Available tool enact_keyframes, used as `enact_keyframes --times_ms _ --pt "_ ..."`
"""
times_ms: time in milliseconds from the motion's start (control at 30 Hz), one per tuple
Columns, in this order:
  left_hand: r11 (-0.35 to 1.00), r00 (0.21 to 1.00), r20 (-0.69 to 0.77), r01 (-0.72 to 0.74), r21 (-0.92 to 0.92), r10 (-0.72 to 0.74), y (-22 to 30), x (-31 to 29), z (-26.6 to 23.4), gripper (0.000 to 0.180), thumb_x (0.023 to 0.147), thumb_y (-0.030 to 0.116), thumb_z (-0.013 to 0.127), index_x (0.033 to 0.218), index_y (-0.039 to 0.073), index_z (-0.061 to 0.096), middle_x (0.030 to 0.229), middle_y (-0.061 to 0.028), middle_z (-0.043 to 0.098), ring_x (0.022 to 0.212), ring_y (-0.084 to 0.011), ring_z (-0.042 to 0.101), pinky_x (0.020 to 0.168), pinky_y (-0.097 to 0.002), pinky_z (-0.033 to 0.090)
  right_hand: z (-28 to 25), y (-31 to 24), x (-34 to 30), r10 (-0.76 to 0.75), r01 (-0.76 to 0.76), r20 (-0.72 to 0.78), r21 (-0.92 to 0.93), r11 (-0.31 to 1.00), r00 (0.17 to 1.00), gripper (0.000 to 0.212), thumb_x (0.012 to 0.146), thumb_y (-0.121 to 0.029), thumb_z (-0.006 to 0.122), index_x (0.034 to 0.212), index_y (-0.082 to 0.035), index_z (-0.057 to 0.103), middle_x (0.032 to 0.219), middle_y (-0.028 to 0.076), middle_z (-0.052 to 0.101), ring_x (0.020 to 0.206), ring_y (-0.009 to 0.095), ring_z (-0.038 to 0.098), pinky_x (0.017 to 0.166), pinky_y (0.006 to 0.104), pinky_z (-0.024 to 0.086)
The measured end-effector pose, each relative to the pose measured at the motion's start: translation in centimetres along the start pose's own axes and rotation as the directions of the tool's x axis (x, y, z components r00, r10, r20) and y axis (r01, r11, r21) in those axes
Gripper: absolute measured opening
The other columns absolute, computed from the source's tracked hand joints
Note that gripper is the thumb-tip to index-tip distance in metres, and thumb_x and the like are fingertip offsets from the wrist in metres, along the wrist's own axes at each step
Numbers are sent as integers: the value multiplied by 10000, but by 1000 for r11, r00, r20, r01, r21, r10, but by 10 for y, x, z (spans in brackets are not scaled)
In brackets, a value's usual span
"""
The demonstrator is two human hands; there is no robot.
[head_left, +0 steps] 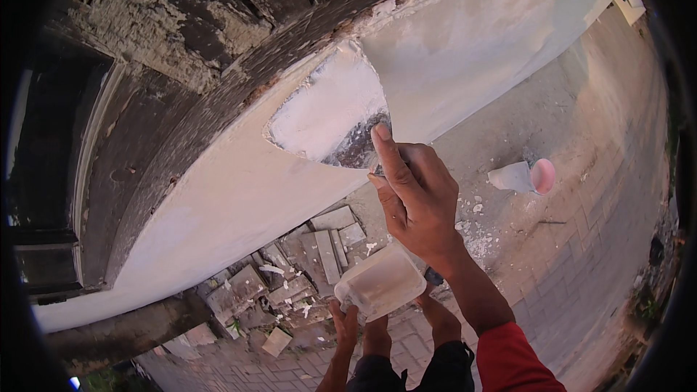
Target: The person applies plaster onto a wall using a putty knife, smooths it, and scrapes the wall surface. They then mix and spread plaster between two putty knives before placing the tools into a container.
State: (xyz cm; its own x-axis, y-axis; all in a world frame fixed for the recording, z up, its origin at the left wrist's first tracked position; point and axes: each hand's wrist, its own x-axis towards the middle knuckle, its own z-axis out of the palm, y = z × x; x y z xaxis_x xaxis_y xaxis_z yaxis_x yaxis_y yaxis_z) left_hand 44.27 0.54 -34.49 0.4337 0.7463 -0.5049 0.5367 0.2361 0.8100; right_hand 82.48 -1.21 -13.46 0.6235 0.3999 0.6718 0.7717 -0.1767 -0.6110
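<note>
My right hand grips a wide putty knife, its index finger stretched along the blade. White putty covers most of the blade, while dark bare metal shows near the handle end. The blade is in front of the whitish wall, just below the dark wooden edge; whether it touches the wall I cannot tell. Lower down, my left hand holds a shallow, whitish plastic tub by its left corner. The tub's inside looks smeared with pale residue. Part of the left hand's fingers is hidden by the tub.
Weathered dark wood with crusted patches lines the wall's top. Broken tiles and slabs are heaped at the wall's foot. A white container with a pink opening lies on its side on the paved ground, near scattered white crumbs.
</note>
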Motion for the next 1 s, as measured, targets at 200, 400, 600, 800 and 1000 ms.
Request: enact_keyframes --times_ms 200,400,600,800,1000 --pt "999 999 40 29 -23 -29 31 -6 8 338 841 94 557 1158 17 467 1012 -76 526 918 -158 475 812 -320 435 -20 -16 -5 85 -92 50 160 983 995 664 864 -17 645 1485 -134 442 890 54 578 745 179 532 661 313 457" --pt "980 992 25 128 -151 -125 36 -6 -2 356 836 104 555 1172 23 472 1001 -76 517 899 -158 470 777 -318 437 -46 -4 23 445 -399 -181 239 885 877 458 978 -38 516 1434 -14 483 898 33 573 691 80 486 593 219 393" --pt "993 995 44 87 -76 -84 45 -7 0 374 830 96 562 1186 25 475 1012 -84 517 896 -163 474 767 -327 444 -43 -13 21 360 -361 -30 -107 927 933 663 850 60 634 1466 -117 465 751 44 483 621 125 488 562 266 456" --pt "989 993 39 112 -93 -109 18 1 -15 366 842 102 565 1186 18 471 1016 -90 518 897 -164 473 752 -320 444 -37 -48 -4 377 -384 191 -3 923 906 624 827 128 550 1422 -56 514 802 48 524 680 108 480 644 258 447" --pt "997 1000 18 9 77 -10 -7 11 -16 338 846 94 574 1155 11 464 970 -80 518 877 -160 482 758 -330 445 -35 -32 18 362 -363 -32 -27 931 931 570 868 89 556 1423 -30 502 785 29 513 675 95 479 625 255 448"
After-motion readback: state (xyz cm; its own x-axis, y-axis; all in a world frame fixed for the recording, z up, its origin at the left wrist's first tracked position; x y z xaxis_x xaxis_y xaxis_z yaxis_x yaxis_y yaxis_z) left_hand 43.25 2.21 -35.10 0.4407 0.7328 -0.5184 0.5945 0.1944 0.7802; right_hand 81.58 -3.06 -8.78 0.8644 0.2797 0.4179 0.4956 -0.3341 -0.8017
